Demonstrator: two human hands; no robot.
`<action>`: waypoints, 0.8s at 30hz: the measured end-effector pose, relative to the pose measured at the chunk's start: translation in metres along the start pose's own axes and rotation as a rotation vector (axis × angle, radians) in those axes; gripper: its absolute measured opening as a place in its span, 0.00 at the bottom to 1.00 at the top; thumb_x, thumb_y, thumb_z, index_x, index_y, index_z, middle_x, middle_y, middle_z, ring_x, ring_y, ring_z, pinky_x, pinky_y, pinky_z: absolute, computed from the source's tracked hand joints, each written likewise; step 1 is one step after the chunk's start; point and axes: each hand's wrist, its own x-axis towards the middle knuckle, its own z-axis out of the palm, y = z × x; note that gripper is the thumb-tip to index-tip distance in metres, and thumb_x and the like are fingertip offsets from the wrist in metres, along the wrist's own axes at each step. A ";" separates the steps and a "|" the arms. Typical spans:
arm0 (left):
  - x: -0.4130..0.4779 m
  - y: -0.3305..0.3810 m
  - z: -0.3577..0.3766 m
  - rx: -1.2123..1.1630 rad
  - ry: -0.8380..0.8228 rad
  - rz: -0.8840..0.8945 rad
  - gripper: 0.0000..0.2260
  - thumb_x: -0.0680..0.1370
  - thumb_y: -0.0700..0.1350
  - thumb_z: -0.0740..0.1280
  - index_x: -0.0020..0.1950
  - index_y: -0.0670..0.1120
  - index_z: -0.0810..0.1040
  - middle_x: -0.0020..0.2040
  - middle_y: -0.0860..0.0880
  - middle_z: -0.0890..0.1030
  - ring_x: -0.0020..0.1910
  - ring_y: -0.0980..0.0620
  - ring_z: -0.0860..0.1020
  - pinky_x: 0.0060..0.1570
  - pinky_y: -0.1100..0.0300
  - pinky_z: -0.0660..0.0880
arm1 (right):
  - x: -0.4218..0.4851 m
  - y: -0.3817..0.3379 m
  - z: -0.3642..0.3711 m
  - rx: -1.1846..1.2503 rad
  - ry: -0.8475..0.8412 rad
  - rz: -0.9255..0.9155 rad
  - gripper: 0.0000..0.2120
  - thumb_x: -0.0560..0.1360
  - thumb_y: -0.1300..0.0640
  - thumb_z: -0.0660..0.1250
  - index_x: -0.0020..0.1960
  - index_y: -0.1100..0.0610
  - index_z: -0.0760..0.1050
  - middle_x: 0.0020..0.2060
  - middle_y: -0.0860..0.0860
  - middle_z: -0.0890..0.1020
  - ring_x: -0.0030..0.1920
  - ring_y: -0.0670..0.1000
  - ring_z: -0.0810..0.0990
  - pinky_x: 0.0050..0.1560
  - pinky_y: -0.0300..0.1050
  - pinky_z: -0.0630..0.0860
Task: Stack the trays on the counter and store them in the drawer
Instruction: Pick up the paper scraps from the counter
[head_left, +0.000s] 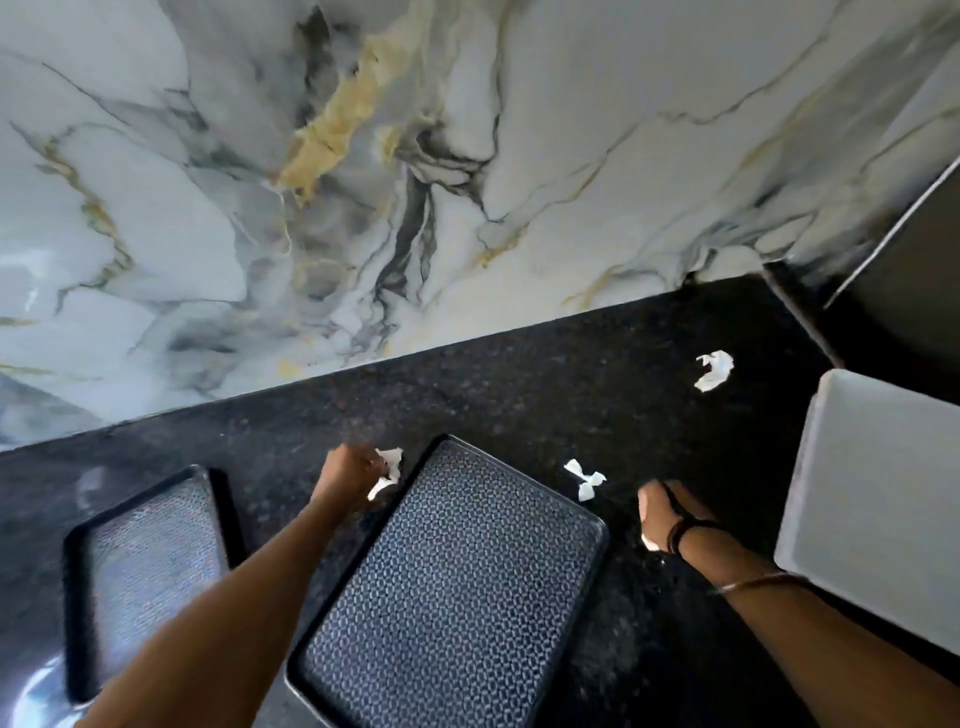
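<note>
Two dark patterned trays lie flat on the black counter (519, 395). The larger tray (452, 582) is in the middle. A second tray (150, 561) lies to its left, partly covered by my left forearm. A white tray (878, 514) sits at the right edge. My left hand (348, 475) is closed around a crumpled white paper scrap (388, 470) just beyond the middle tray's far left corner. My right hand (662, 514) rests on the counter right of the middle tray, fingers curled around something white, mostly hidden.
A marble-patterned wall (363, 182) rises behind the counter. Two more white paper scraps lie on the counter, one (586, 479) between my hands and one (714, 370) farther back right. A dark appliance or panel (914, 291) stands at the far right.
</note>
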 end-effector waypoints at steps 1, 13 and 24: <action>0.005 0.008 -0.004 -0.042 0.065 0.005 0.07 0.73 0.37 0.70 0.35 0.40 0.85 0.37 0.37 0.85 0.40 0.47 0.82 0.37 0.55 0.73 | 0.012 0.000 -0.015 -0.017 -0.003 -0.016 0.15 0.74 0.57 0.63 0.59 0.62 0.74 0.60 0.62 0.78 0.60 0.61 0.77 0.61 0.51 0.74; -0.037 0.207 0.134 0.162 -0.416 0.631 0.03 0.72 0.44 0.73 0.45 0.50 0.85 0.66 0.49 0.73 0.66 0.48 0.69 0.63 0.49 0.72 | 0.124 0.037 -0.154 0.425 0.440 0.221 0.24 0.71 0.59 0.70 0.67 0.58 0.72 0.68 0.58 0.74 0.66 0.61 0.74 0.68 0.51 0.70; -0.083 0.248 0.148 -0.124 -0.147 0.401 0.05 0.71 0.34 0.67 0.37 0.38 0.81 0.37 0.46 0.84 0.37 0.52 0.80 0.39 0.62 0.78 | 0.022 0.005 -0.093 0.483 0.505 -0.044 0.05 0.70 0.64 0.66 0.40 0.63 0.81 0.44 0.62 0.85 0.48 0.62 0.83 0.46 0.51 0.79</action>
